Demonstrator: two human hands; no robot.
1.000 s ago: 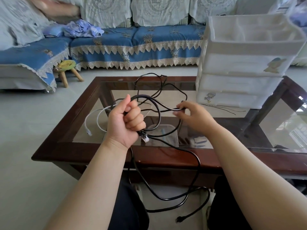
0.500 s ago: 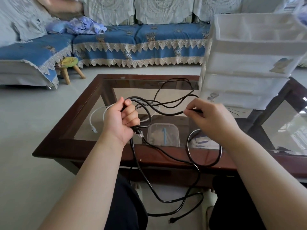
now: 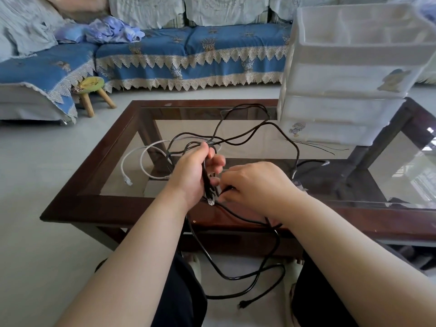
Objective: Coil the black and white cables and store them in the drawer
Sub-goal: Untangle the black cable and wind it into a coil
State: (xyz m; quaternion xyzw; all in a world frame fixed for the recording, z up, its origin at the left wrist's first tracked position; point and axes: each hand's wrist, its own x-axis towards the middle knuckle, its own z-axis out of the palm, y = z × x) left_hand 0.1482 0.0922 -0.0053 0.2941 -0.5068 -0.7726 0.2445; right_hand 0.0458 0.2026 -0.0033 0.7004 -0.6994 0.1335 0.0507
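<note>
My left hand (image 3: 192, 173) grips a bundle of loops of the black cable (image 3: 250, 133) above the table's near edge, with a clear plug end sticking out below the palm. My right hand (image 3: 257, 185) is pressed close against the left and pinches a strand of the same cable beside the plug. More black cable loops over the glass and hangs down between my knees to the floor. The white cable (image 3: 141, 159) lies loosely coiled on the glass to the left. The white drawer unit (image 3: 349, 74) stands on the table at the right, its drawers closed.
The glass-topped table has a dark wooden frame (image 3: 99, 185). A blue-covered sofa (image 3: 188, 50) runs along the back, and a small wooden stool (image 3: 93, 90) stands on the floor at the left. Thin dark wires (image 3: 318, 146) lie in front of the drawer unit.
My right hand has moved left and down from holding a strand out at the right to meeting my left hand. The black loops over the table have shifted.
</note>
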